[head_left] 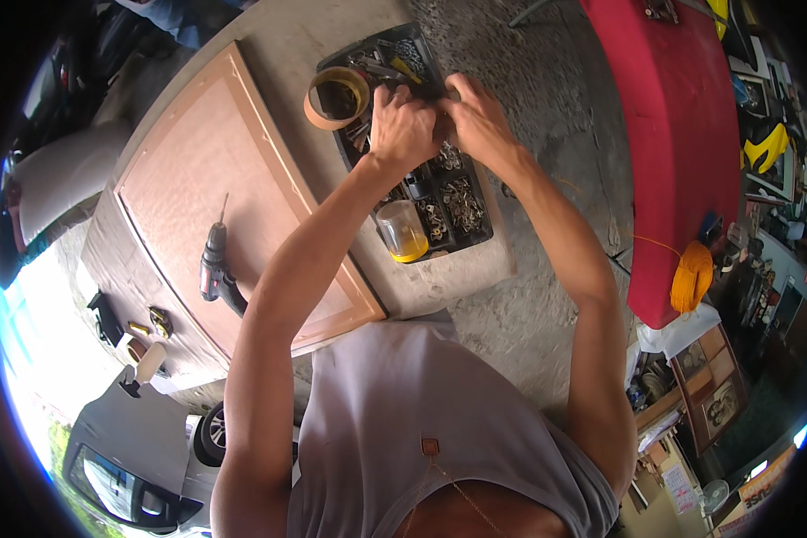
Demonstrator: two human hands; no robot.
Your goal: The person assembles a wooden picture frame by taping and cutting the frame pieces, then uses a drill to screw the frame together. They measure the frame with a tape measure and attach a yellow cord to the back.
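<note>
Both hands meet over the far half of a black compartment tray (485, 235) filled with small metal hardware. My left hand (403, 128) has its fingers curled, knuckles up. Close against it, my right hand (475, 115) is bent with its fingers drawn together toward the left fingertips. Whatever lies between the fingers is hidden behind them. A roll of brown tape (311, 106) rests on the tray's far left part. At the near left corner lies a clear plastic cup with a yellow rim (402, 231). Screws and small fittings (462, 204) fill the near compartments.
Left of the tray, a framed wooden panel (269, 179) lies on the table with a cordless drill (213, 264) on it. A tape measure (160, 321) sits at the left. On the right are a red covered surface (681, 161) and a coil of orange cord (692, 276).
</note>
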